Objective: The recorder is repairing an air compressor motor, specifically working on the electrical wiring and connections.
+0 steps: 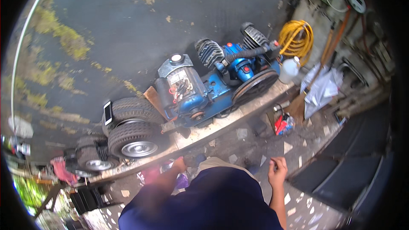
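Note:
Low in front of my body, my left hand (180, 165) is closed at the upper edge of a pink and purple bag (150, 173). My forearm covers part of the bag, and the fingers are blurred. Out to the right, my right hand (277, 169) hangs above the floor with its fingers loosely bent and a gap by the thumb; I see nothing in it. Ahead of both hands stands a blue air compressor (245, 66) with a black pulley wheel (255, 87). On its left is an electric motor (187, 89) with its wires exposed.
Tyres on silver rims (138, 148) stand left along the ledge (196, 134), a phone (108, 113) on one. At right are a coiled yellow hose (296, 38), a white jug (289, 69), a broom (298, 104), a plastic bag (326, 87) and dark panels (341, 166). Light fragments litter the floor.

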Tool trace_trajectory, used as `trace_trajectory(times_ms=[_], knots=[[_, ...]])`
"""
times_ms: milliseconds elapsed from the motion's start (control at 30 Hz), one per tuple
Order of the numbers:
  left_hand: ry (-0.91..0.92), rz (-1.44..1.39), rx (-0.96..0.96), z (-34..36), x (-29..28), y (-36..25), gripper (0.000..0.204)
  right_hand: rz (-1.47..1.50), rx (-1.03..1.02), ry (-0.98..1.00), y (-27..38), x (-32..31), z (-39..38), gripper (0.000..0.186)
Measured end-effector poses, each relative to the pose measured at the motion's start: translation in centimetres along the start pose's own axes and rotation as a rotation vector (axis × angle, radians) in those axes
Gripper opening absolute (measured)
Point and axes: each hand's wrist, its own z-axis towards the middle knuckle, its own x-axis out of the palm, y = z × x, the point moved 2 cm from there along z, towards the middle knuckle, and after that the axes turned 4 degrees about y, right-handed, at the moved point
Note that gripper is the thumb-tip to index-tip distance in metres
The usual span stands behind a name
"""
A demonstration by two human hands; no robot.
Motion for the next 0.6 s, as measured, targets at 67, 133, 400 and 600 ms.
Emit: trace_trajectory(times_ms=[67, 133, 400, 600], knots=[[0.151, 0.195, -0.031, 0.2, 4.7, -1.2, 0.052, -0.038, -0.064, -0.054, -2.8, -4.2, 0.9, 0.011], [0.365, 0.351, 0.028, 1.3, 8.9, -6.0, 0.059, -0.072, -0.064, -0.072, -5.4, -8.3, 2.8, 0.012], [0.293, -0.881, -0.292, 1.0, 14.7, -26.5, 0.074, 0.036, -0.102, 0.052, -14.9, -17.6, 12.9, 0.013], [0.254, -1.228, -0.201, 6.4, 13.3, -35.6, 0.085, -0.021, 0.031, 0.079, -22.0, -22.3, 17.6, 0.012]])
